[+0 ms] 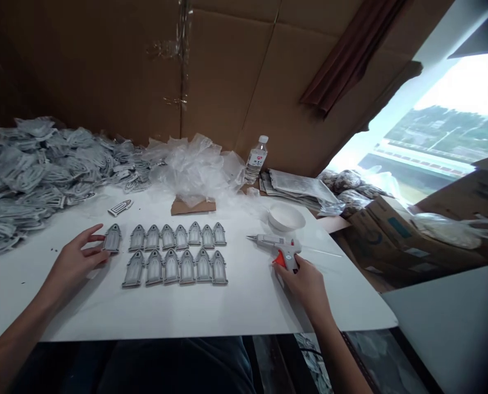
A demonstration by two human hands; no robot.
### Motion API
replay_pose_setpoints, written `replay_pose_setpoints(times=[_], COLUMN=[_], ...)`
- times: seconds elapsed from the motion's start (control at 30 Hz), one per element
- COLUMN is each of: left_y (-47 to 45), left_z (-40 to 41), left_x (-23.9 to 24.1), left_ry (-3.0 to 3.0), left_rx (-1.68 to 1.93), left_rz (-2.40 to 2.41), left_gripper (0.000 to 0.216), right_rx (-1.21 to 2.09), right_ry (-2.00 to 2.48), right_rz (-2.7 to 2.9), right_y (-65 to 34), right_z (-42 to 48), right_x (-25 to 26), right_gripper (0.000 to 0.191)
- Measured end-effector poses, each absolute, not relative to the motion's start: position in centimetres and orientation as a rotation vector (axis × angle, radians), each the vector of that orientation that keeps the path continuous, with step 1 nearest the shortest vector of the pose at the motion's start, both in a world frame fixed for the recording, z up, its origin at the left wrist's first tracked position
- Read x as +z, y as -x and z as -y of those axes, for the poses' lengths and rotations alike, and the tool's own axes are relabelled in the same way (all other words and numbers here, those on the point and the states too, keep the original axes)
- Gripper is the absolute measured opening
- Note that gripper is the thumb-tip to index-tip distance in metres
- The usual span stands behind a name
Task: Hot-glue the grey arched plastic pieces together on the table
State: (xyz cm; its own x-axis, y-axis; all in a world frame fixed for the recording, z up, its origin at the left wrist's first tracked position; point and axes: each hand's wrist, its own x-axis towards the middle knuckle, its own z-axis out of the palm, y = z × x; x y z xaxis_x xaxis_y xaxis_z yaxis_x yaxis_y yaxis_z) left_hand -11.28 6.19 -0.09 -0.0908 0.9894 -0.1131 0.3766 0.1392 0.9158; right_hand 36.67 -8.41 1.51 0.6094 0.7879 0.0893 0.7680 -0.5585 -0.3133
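grey arch-shaped pieces (170, 266) lie in two neat rows on a white flat tabletop (227, 314), each piece standing with its pointed top toward 12 o'clock, the rows running from 9 to 3 o'clock. a person's bare left hand (79, 257) rests at the 9 o'clock end of the rows, its spread fingers (92, 232) at the first piece of the far row (112, 238), so this hand is the nearer to them. the right hand (305, 287) closes around the grip of a white and orange hot glue gun (279, 244), which lies off toward 3 o'clock, its slim metal nozzle (252, 237) pointing to 9 o'clock at the rows. the two hands stand well apart, with the rows between them. a heap of grey bagged pieces (34, 169) fills 10 o'clock, crumpled clear plastic film (195, 169) sits at 12 o'clock, and a clear water bottle (256, 158) and a shallow white bowl (286, 216) stand toward 1 o'clock.
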Motion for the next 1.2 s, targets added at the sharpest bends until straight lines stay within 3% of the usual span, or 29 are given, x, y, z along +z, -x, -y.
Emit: replay_pose_setpoints(times=[0.3,0.43,0.57,0.7,0.97,1.2], left_y=[10.7,10.3,10.0,9.7,9.6,8.5], left_z=[-5.1,-4.7,-4.6,-4.5,-4.5,-3.4], left_x=[0.7,1.0,1.1,0.9,0.4,1.6], left_ry=[-1.758,-1.89,-1.944,-2.021,-2.046,-1.987], left_rx=[0.864,0.823,0.805,0.873,1.043,1.089], left_rz=[-1.812,-1.856,-1.866,-1.88,-1.812,-1.804], left_gripper=[0.069,0.068,0.069,0.063,0.054,0.047], right_rx=[0.021,-0.009,-0.203,0.035,0.28,0.343], right_ry=[2.63,2.658,2.356,1.958,1.84,1.794], right_rz=[1.306,1.316,1.428,1.872,2.375,2.472], right_y=[-36.0,-35.4,-33.0,-29.8,-28.1,-27.4], right_z=[8.3,8.3,7.6,4.4,-5.6,-7.1], right_x=[1.9,3.3,5.4,7.1,6.3,4.0], right_gripper=[0.045,0.045,0.044,0.039,0.065,0.077])
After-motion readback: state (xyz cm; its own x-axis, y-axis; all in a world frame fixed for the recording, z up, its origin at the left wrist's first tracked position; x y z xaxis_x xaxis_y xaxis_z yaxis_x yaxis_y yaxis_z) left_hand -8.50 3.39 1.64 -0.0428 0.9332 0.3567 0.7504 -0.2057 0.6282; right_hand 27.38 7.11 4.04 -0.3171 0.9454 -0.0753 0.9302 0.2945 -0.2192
